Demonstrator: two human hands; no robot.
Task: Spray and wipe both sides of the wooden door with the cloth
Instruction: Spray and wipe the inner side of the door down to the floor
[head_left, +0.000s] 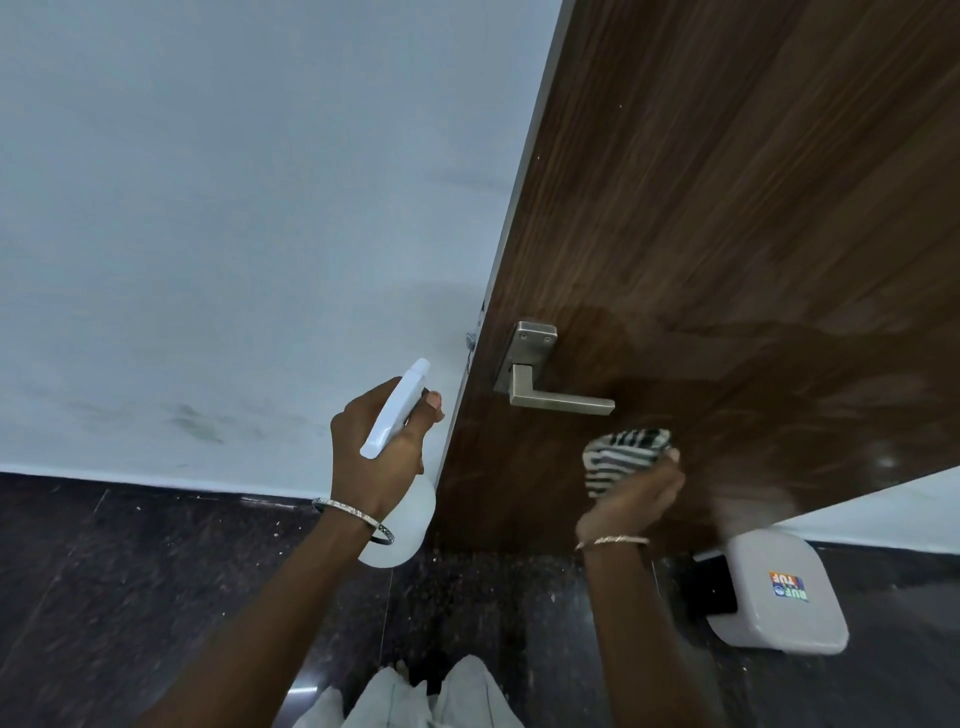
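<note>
The dark brown wooden door (727, 234) fills the right half of the view, its edge running down the middle. A steel lever handle (545, 384) sits near that edge. My left hand (379, 452) grips a white spray bottle (397, 415) just left of the door's edge, nozzle pointing up and forward. My right hand (636, 496) holds a bunched black-and-white striped cloth (623, 454) against the door face, below and right of the handle. Faint wet streaks show on the wood around the cloth.
A pale blue-white wall (234, 234) stands to the left of the door. The floor (130, 597) is dark polished stone. A white plastic bin (774, 592) with a coloured sticker stands on the floor at the right, below the door's bottom edge.
</note>
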